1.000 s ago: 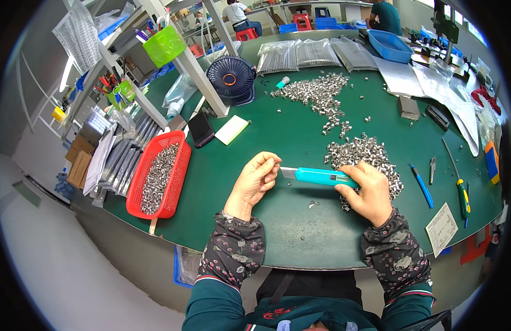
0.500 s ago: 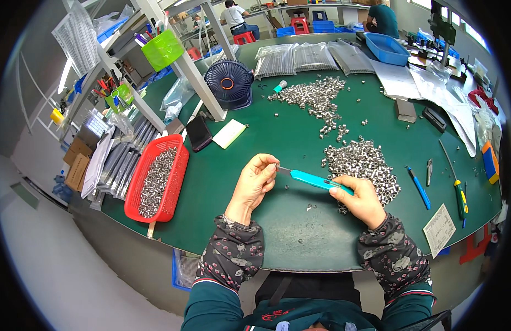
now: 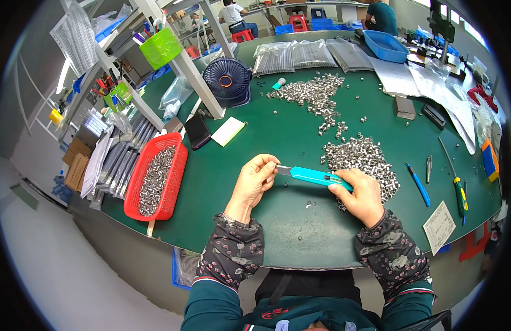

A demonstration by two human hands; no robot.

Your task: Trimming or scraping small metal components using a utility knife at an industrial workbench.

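A turquoise utility knife (image 3: pixel 313 176) with its blade out is gripped by the handle in my right hand (image 3: pixel 361 197). My left hand (image 3: pixel 254 185) pinches at the tip of the blade (image 3: pixel 283 170); whether a small part is also between those fingers is hidden. Both hands are above the green table (image 3: pixel 288 220). Just beyond my right hand lies a pile of small metal rings (image 3: pixel 360 157), partly covered by that hand. A second, looser spread of the same metal pieces (image 3: pixel 310 96) lies farther back.
To the left is a red basket (image 3: pixel 181 182) of metal pieces, near a phone (image 3: pixel 197 131), a notepad (image 3: pixel 228 132) and a fan (image 3: pixel 227 81). At right lie a blue-handled tool (image 3: pixel 419 187), a screwdriver (image 3: pixel 460 197) and a paper slip (image 3: pixel 439 227). Plastic-wrapped packs (image 3: pixel 313 55) line the back.
The knife has rolled slightly in my right hand, so more of the blade's flat side and the handle's slider face show. My left hand stays nearly in place.
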